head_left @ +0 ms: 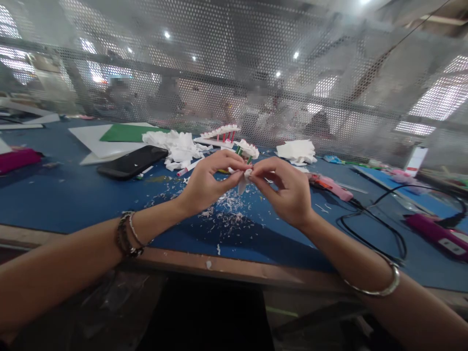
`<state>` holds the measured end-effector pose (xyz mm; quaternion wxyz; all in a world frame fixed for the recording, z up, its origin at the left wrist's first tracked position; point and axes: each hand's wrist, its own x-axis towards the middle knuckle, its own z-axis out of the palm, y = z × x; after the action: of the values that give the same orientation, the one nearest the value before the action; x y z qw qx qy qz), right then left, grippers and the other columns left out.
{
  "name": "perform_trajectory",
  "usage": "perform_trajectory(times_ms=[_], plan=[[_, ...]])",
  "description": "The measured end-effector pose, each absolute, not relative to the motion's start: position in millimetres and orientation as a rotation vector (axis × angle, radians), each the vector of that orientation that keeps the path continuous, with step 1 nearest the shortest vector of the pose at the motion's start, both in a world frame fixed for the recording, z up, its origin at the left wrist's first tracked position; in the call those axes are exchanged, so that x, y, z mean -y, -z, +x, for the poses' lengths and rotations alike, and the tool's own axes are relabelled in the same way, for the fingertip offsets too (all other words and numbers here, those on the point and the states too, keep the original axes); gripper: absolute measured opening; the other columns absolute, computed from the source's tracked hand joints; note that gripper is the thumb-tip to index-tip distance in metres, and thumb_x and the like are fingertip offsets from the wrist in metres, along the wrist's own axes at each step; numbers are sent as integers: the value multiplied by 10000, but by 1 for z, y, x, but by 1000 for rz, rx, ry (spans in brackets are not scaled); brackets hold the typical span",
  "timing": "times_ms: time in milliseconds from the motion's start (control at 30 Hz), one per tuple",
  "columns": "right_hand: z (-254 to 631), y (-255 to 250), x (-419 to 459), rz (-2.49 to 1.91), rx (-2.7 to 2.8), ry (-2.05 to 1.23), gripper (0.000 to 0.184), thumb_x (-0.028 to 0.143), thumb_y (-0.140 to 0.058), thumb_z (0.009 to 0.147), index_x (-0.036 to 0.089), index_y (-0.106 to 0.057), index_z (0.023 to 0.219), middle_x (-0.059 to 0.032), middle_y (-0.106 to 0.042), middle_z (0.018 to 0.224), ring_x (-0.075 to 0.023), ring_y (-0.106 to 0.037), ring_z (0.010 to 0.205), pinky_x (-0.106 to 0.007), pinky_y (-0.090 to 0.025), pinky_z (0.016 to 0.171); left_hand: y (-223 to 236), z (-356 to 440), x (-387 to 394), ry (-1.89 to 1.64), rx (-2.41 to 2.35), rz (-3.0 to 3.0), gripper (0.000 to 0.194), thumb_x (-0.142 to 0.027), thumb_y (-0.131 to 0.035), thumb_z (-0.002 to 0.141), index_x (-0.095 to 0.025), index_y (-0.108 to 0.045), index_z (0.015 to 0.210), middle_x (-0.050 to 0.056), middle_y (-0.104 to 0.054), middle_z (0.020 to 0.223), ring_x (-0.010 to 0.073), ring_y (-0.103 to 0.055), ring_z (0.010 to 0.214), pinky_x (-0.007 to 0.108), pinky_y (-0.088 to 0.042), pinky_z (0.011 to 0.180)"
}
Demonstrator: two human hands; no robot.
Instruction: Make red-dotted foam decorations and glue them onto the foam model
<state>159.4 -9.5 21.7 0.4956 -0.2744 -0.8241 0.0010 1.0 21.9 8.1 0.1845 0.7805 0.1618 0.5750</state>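
Along the far edge of the blue worktop point(109, 204) stands a tall perforated screen point(204, 53), people blurred beyond it. On the left, white sheets point(89, 139) lie partly under a green sheet point(127, 133); a black cable point(380, 229) loops on the right. The left hand point(210, 180) and right hand point(287, 190) meet near the middle, thumbs and index fingers drawn narrow. Behind the left hand, crumpled white paper point(179, 146); beyond the right, a flatter white stack point(297, 150). Black phone point(133, 162) left of the left hand. Magenta object point(437, 236) at far right, pink-handled tool point(334, 187) nearer the right hand. Just past the fingers, white pieces on red sticks point(228, 135), others on green sticks point(248, 150). Both hands pinch a small white piece point(242, 184) between them, above the worktop; its exact shape is unclear. Smallest of all: pale shavings point(230, 217), scattered below and in front of the hands.
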Motion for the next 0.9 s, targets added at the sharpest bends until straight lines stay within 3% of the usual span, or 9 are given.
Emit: perform_trajectory(times_ms=[267,567,900], plan=[[160,-16,7,-629,1970,44,111,113,-490,775,213,-484,824,6,-542,798,-91,-532,746,-241,-469,683,-6,3,-21,-1607,-404,2167,112,-219,-591,719,-160,-620,811,48,-613,852,128,-572,803,241,-494,689],[157,-15,2,-630,1901,-217,89,134,-497,768,207,-459,799,16,-500,765,-75,-521,710,-219,-468,654,-12,-1,-28,-1544,-487,2323,95,-222,-562,741,-133,-591,756,56,-608,839,116,-566,790,209,-479,647],[165,-31,5,-586,2232,260,180,86,-512,739,197,-599,850,-21,-601,822,-98,-567,736,-235,-469,670,-13,-4,-37,-1204,-519,2027,77,-212,-578,692,-139,-597,711,14,-632,665,86,-565,603,193,-456,571]])
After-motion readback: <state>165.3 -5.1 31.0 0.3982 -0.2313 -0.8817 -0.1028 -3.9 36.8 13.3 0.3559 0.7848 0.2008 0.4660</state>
